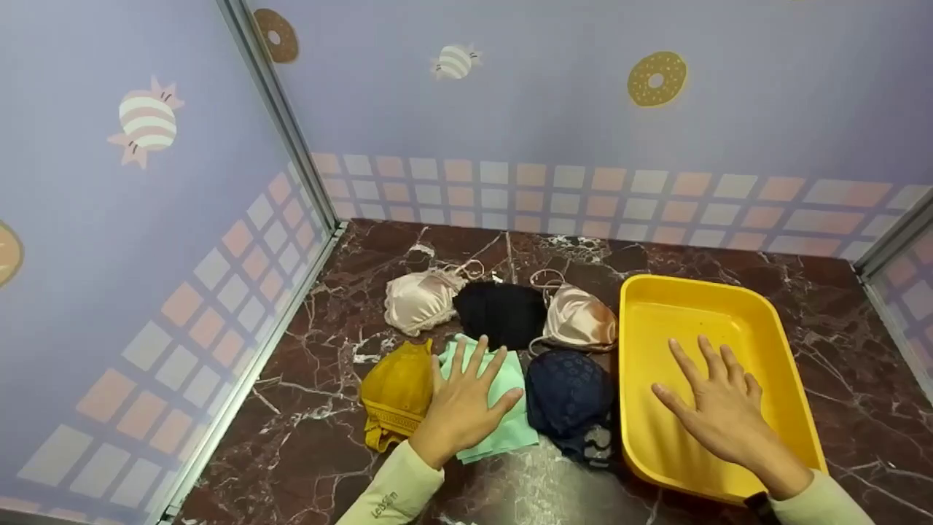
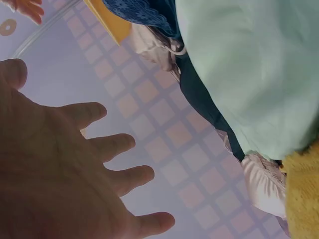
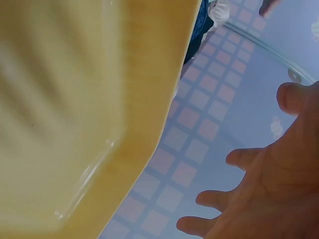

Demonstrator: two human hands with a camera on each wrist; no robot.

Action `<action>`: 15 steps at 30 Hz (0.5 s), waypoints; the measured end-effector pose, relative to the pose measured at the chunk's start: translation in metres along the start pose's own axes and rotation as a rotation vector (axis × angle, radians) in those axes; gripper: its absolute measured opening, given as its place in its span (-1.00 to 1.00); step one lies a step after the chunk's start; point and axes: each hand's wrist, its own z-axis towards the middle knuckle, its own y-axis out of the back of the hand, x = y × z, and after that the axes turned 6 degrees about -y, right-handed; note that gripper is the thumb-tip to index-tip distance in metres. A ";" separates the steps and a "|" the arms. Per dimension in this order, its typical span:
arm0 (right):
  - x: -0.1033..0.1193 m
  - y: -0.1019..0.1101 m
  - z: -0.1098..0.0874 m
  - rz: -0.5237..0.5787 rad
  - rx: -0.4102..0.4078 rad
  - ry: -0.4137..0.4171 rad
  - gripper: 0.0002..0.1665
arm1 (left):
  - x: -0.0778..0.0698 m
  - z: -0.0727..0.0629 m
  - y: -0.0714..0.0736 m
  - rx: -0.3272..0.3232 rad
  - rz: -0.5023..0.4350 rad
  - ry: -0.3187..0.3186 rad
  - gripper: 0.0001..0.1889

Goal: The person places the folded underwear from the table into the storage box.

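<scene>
My left hand (image 1: 461, 410), fingers spread, hovers over a mint green folded cloth (image 1: 514, 430); the left wrist view shows a gap between palm and fabric. To its left lies a mustard yellow bra (image 1: 397, 386), to its right a navy lace bra (image 1: 568, 397). Behind them sit a cream satin bra (image 1: 419, 299), a black garment (image 1: 501, 313) and a champagne satin bra (image 1: 579, 317) with a brownish patch. With fingers splayed, my right hand (image 1: 721, 408) is held above the yellow tray (image 1: 791, 379), holding nothing.
A dark red marbled surface (image 1: 291, 415) carries everything. Lilac panels with printed sweets and checks, such as the back wall (image 1: 539, 109) and the left wall (image 1: 73, 255), enclose it. A metal strip (image 1: 240, 401) runs along the left wall's foot. The tray stands close beside the navy bra.
</scene>
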 end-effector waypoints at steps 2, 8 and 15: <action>-0.005 0.002 -0.001 0.005 -0.004 -0.012 -0.08 | 0.004 -0.001 0.000 -0.015 -0.001 0.005 -0.28; -0.023 0.009 -0.007 0.050 0.014 -0.038 -0.10 | 0.018 -0.005 -0.001 -0.046 0.005 0.037 -0.28; -0.052 0.015 -0.015 0.064 0.023 -0.100 -0.11 | 0.039 -0.017 -0.002 -0.080 0.005 0.095 -0.23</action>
